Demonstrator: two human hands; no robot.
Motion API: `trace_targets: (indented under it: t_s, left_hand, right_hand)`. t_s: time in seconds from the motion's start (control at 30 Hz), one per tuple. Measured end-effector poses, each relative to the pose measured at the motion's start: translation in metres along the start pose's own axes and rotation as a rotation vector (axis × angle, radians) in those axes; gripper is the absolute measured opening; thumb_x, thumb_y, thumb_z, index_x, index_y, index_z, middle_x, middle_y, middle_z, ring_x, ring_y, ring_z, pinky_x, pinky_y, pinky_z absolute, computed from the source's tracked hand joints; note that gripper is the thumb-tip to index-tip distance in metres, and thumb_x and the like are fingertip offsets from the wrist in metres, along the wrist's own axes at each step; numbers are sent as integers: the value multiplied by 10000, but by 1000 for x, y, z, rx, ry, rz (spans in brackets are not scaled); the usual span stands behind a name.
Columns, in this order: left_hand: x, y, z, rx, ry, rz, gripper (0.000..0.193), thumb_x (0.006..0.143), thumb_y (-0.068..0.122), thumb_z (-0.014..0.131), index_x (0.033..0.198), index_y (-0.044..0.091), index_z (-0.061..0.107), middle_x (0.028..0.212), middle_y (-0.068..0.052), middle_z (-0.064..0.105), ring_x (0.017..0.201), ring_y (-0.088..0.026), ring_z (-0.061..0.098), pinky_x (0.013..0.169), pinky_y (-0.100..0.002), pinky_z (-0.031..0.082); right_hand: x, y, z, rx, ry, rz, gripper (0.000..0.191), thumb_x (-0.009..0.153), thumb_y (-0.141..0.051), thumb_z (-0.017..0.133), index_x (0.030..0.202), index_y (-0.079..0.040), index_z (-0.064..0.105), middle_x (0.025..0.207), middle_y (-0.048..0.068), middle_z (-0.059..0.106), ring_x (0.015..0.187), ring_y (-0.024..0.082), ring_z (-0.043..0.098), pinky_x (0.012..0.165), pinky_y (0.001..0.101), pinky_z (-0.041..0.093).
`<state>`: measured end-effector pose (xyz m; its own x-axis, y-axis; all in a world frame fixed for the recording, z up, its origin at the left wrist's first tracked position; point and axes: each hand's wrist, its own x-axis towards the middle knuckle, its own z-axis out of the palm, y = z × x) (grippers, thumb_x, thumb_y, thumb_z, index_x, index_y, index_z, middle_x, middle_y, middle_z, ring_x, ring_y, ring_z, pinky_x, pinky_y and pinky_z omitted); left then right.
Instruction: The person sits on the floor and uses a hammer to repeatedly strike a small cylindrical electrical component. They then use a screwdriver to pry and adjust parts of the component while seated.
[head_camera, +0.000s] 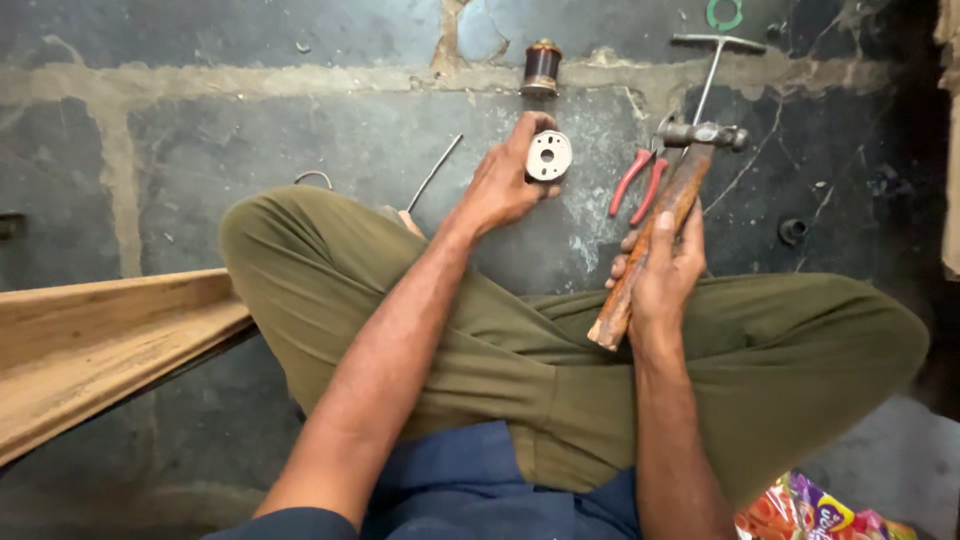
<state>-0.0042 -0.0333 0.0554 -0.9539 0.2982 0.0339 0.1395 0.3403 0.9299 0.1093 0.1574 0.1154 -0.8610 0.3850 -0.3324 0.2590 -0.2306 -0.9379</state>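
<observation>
White round plastic disc w/ holes (548, 155), centre-top of view: gripped in left hand (503, 185), fingers curled on its rim. Right hand (665, 270) wraps wooden-handled hammer (660, 225), head at 12 o'clock. Red-handled pliers (635, 185) at disc's 3 o'clock. Keep disc steady, fingers clear of face.

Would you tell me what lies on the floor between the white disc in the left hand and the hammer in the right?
In the head view, red-handled pliers lie on the floor between the white disc and the hammer.
</observation>
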Motion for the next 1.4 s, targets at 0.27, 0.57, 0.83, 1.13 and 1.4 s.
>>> trace_targets:
  t_s: [0.27,0.57,0.83,1.13,1.4]
  left_hand:
    - [-3,-6,1,270,-115,-62,703,659,58,886,1260,167,538,1137,-129,723,1100,-398,668,836,-494,529]
    - [-2,-8,16,344,41,57,798,519,206,999,1150,122,517,1122,-101,669,1088,-383,633,866,-499,526]
    - [2,-7,23,409,83,3,854,515,294,1023,1136,104,469,1106,-132,626,1064,-393,626,833,-510,517]
    - [-10,-10,20,461,-22,143,833,687,77,894,1409,203,498,1304,-113,599,1131,-389,615,891,-489,541]
    - [-6,-7,22,406,151,98,925,545,247,951,1314,132,450,1221,-156,534,1105,-442,600,845,-517,529]
  right_hand:
    - [-17,-4,10,-175,-45,-95,589,1113,-241,509,1650,-148,287,795,21,557,536,86,524,445,253,461]
    - [-41,-7,15,-535,-33,-351,655,1149,-215,517,1698,-119,173,818,42,659,594,96,608,535,269,529]
    - [-28,-2,17,-669,-89,-178,651,1085,-233,565,1658,-141,269,739,47,642,528,109,592,492,289,500]
    - [-30,4,12,-613,-71,-196,657,1097,-215,552,1672,-139,244,750,24,626,547,88,567,496,281,485]
    - [-30,5,10,-360,-79,-174,643,1115,-192,534,1685,-143,240,805,11,593,564,77,531,475,252,464]
